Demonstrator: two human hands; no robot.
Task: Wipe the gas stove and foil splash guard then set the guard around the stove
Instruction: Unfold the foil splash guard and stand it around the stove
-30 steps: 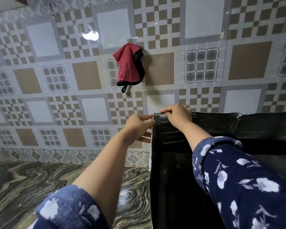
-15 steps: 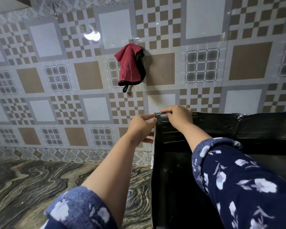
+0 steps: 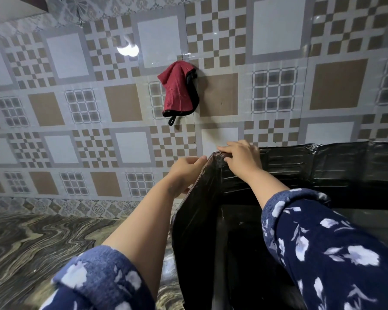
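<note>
The foil splash guard [image 3: 300, 166] looks dark and stands upright on the counter, with one panel along the tiled wall and a left panel coming toward me. My right hand [image 3: 241, 158] grips the top of its back-left corner, fingers curled over the edge. My left hand [image 3: 186, 170] holds the outer side of the left panel just below that corner. The stove [image 3: 240, 242] inside the guard shows only as a dark surface, largely hidden by my right sleeve.
A red cloth with black trim [image 3: 179, 90] hangs on the patterned tile wall above the corner. The swirled marble counter [image 3: 43, 247] stretches to the left of the guard. A bright light reflection sits on the tiles at upper left.
The left panel's top has tilted outward to the left, and my left hand has shifted slightly left with it. My right hand stays on the corner.
</note>
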